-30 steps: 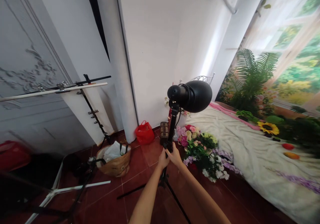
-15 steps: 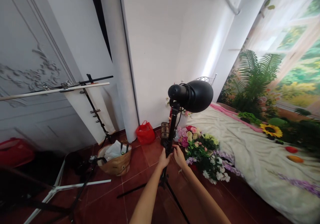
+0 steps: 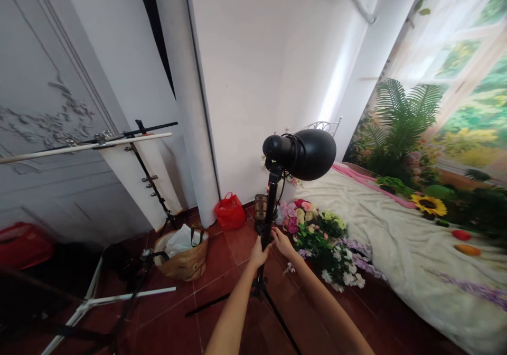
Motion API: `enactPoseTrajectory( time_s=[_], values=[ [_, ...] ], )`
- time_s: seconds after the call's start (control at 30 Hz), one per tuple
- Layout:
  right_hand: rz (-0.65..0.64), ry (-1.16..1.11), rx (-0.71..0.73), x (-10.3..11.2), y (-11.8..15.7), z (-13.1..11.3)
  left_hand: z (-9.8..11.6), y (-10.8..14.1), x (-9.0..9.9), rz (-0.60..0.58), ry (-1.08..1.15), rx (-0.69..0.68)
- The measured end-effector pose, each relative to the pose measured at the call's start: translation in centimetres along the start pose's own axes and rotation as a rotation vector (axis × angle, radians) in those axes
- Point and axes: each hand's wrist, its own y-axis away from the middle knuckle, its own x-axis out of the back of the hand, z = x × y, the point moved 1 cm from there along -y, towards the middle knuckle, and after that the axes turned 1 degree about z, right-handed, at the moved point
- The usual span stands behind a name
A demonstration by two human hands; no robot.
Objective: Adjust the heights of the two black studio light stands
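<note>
A black studio light (image 3: pixel 312 154) with a round reflector sits on top of a black light stand (image 3: pixel 271 199), its legs spread on the floor. My left hand (image 3: pixel 259 253) is wrapped round the stand's pole, below the lamp head. At the same height on the right side, my right hand (image 3: pixel 282 243) has its fingers closed against the pole; the exact part under the fingertips is hidden. A dark cable hangs along the upper pole.
Artificial flowers (image 3: pixel 317 239) lie right of the stand, beside a bed with a cream cover (image 3: pixel 400 249). Behind are a red bag (image 3: pixel 230 212) and a woven basket (image 3: pixel 186 260). A backdrop stand (image 3: pixel 152 180) and white stand legs (image 3: pixel 130 293) occupy the left.
The lamp appears slightly farther left and lower as the view shifts a little. Both hands stay on the stand, the right fingers a touch farther left.
</note>
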Motion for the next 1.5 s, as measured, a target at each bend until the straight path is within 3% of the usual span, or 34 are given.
enactPoseTrajectory(
  time_s=[0.13, 0.27, 0.33, 0.4, 0.5, 0.6, 0.93, 1.17, 1.4, 1.5],
  values=[
    [-0.010, -0.060, -0.287, -0.2, 0.0, 0.6, -0.4, -0.2, -0.2, -0.011, 0.002, -0.024],
    [0.085, 0.010, -0.374, 0.7, -0.5, 0.9, -0.5, -0.2, -0.3, 0.002, 0.008, -0.052],
    [0.178, 0.097, -0.276, 1.5, -0.6, 0.8, -0.4, -0.1, -0.2, 0.005, 0.017, -0.046],
    [0.181, 0.171, -0.080, 2.2, -0.3, 0.4, -0.3, -0.1, -0.2, 0.003, 0.036, -0.039],
    [-0.007, 0.211, 0.155, 2.5, 0.7, 0.0, -0.2, -0.1, -0.2, 0.001, 0.057, -0.022],
    [-0.113, 0.194, 0.186, 2.1, 1.7, 0.0, -0.1, -0.1, -0.2, -0.001, 0.062, -0.002],
    [0.151, 0.108, 0.008, -0.5, 0.2, 0.9, -0.3, 0.1, -0.1, -0.008, 0.031, -0.010],
    [0.110, 0.050, -0.095, -0.9, -1.5, 1.1, -0.1, 0.3, 0.3, -0.031, 0.032, 0.034],
    [-0.024, 0.229, -0.462, -0.2, -3.8, 0.7, 0.0, 0.4, 0.2, -0.042, 0.039, 0.021],
    [-0.017, 0.240, -0.436, -0.1, -3.7, 0.5, -0.3, 0.5, 0.2, -0.034, 0.020, 0.029]
  ],
)
